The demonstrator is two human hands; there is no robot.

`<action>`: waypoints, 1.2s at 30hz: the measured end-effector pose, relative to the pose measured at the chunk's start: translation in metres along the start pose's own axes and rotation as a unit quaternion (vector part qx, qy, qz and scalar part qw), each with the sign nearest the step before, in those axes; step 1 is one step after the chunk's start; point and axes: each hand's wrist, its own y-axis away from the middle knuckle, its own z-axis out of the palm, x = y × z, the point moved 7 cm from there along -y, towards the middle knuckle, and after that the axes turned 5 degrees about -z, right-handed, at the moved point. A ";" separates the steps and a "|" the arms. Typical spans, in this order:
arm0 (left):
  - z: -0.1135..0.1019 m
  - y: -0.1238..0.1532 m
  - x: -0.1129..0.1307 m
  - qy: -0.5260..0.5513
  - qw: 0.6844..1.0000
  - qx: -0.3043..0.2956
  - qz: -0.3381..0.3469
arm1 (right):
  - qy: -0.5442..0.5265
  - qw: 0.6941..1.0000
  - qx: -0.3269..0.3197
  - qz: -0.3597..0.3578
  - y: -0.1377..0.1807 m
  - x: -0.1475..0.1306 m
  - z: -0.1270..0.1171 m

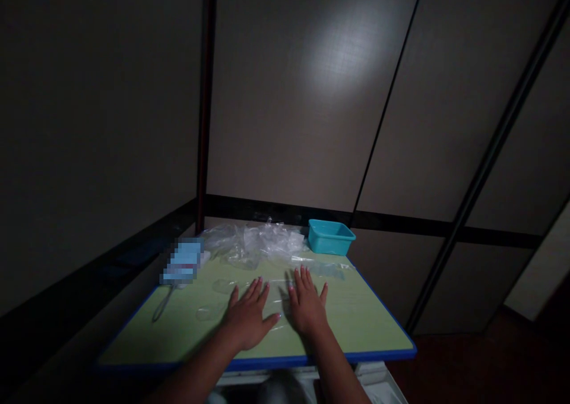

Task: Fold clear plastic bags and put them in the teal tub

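My left hand (249, 318) lies flat with its fingers spread on a clear plastic piece (210, 312) on the green tabletop. Beside it, my right hand (307, 303) is also flat, fingers stretched out, over the same area of clear plastic. Rounded ends of the thin film show to the left of my left hand. Beyond my fingertips another clear strip of film (327, 268) stretches toward the table's right side. Both palms hide part of the plastic, so its whole shape cannot be made out.
A crumpled heap of clear plastic (262, 243) lies along the back of the green table (356, 327), which has a blue edge. A turquoise basket (329, 240) stands at the back right. At the left edge is a blurred blue object (183, 261) with a looped strap (162, 306). Panelled walls rise behind.
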 end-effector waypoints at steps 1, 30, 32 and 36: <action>0.001 0.000 0.000 0.001 1.000 0.002 0.001 | 0.001 1.000 0.000 -0.014 -0.003 -0.005 0.000; -0.047 0.023 0.008 -0.053 0.985 0.119 0.116 | -0.044 0.986 -0.131 -0.090 0.003 -0.022 0.001; -0.062 0.041 0.004 -0.061 0.973 0.166 0.145 | -0.049 0.986 -0.080 -0.138 0.027 -0.018 -0.011; -0.050 0.073 -0.010 -0.040 0.977 0.123 0.170 | -0.060 0.968 -0.075 -0.230 0.072 -0.008 -0.013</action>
